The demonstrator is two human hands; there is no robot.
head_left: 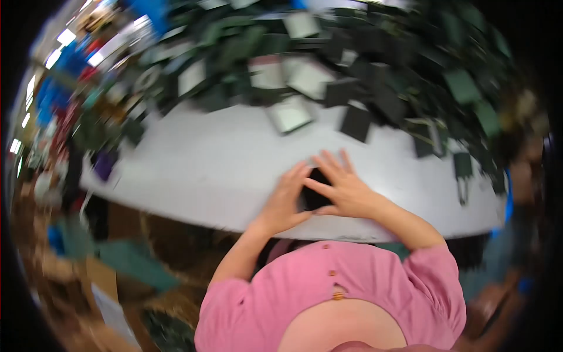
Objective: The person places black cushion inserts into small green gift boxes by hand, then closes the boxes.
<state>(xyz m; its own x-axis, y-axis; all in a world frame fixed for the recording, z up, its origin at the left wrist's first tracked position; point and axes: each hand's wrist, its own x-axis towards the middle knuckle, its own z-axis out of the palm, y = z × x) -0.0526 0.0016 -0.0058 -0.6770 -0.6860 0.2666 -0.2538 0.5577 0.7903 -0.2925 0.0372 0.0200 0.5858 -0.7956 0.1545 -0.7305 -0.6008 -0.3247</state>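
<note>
Grey table (193, 164) heaped with dark boards (375, 82) at its far edge

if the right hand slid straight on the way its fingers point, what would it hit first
The right hand lies over a small dark flat object, fingers pointing up and left across the bare white table. That stretch looks free; the first thing met would probably be the pale flat panel at the pile's edge, though blur makes this uncertain.

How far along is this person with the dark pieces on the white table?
Done: cannot tell; no finished stack shows. In hand: the left hand and right hand press on one dark flat piece near the front edge of the white table. Left: a large heap of dark pieces still covers the table's far side.
</note>
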